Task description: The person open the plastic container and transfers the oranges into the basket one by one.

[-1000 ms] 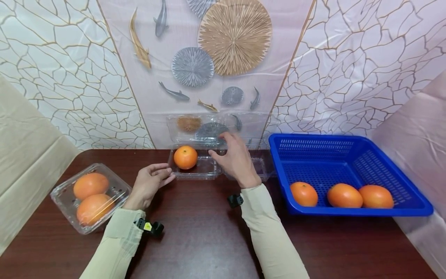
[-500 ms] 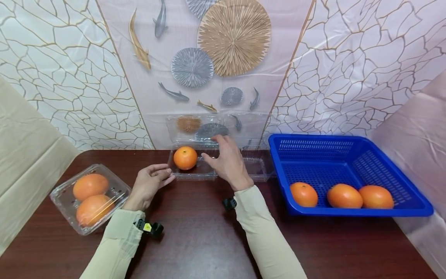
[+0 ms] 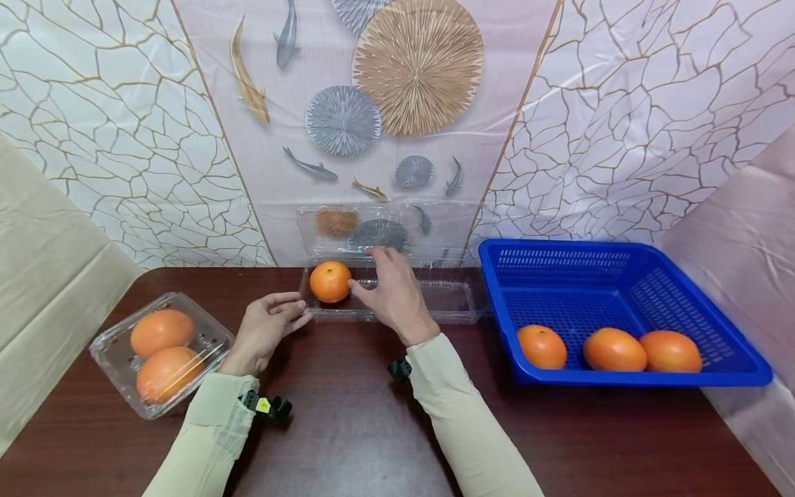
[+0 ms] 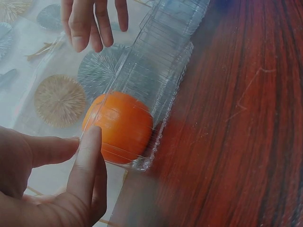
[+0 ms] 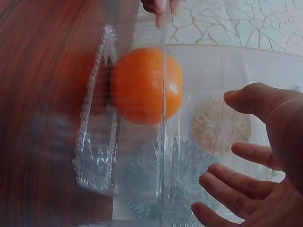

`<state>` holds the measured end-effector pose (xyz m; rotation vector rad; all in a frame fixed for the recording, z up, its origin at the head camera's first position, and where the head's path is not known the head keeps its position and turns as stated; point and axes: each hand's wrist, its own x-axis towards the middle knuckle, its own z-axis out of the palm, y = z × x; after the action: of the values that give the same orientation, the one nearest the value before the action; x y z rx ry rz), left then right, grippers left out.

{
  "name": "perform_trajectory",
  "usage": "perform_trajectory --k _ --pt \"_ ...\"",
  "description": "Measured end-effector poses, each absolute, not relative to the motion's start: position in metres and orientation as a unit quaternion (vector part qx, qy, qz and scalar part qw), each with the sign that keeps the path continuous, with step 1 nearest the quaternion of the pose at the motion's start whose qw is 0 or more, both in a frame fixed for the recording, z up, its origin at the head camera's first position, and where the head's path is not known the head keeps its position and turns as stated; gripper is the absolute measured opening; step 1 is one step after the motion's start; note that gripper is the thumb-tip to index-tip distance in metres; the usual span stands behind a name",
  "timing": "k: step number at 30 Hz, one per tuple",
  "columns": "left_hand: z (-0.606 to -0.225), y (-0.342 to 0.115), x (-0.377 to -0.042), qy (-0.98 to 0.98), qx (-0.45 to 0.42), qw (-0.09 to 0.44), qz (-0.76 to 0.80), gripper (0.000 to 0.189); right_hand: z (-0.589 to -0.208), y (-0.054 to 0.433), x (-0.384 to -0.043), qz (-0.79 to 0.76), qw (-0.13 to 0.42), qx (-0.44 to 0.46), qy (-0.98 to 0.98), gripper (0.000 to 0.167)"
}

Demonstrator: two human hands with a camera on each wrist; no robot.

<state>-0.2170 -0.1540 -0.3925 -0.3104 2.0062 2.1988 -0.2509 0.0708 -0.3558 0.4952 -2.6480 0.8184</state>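
Observation:
A clear plastic clamshell [image 3: 308, 312] stands open at the back of the table, its lid raised toward the wall. One orange [image 3: 330, 281] sits in its left end. My left hand [image 3: 263, 331] pinches the clamshell's left rim between thumb and fingers, as the left wrist view shows. My right hand [image 3: 395, 297] hovers over the clamshell just right of the orange, fingers spread and holding nothing. In the right wrist view its thumb and fingers [image 5: 232, 182] are apart from the orange [image 5: 144, 87].
Another open clear clamshell [image 3: 475, 314] adjoins on the right. Beyond it, a blue plastic basket [image 3: 621, 376] holds several oranges [image 3: 615, 349]. At the left lies a closed clear clamshell [image 3: 149, 411] with two oranges inside. A patterned sheet [image 3: 385, 159] covers the wall behind the table.
My right hand has moved left over the clamshell, closer to the orange, uncovering more of the right-hand clamshell. My left hand and the oranges have stayed put.

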Motion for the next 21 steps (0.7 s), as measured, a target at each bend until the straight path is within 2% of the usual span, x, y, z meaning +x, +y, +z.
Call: perform_trajectory --k 13,21 --pt "-0.395 -0.153 -0.218 0.671 -0.105 0.073 0.730 0.046 -0.356 0.059 -0.251 0.271 0.148 0.193 -0.931 0.061" --pt "-0.395 -0.153 -0.219 0.672 -0.106 0.072 0.729 0.045 -0.355 0.058 -0.256 0.266 0.114 0.189 -0.938 0.062"
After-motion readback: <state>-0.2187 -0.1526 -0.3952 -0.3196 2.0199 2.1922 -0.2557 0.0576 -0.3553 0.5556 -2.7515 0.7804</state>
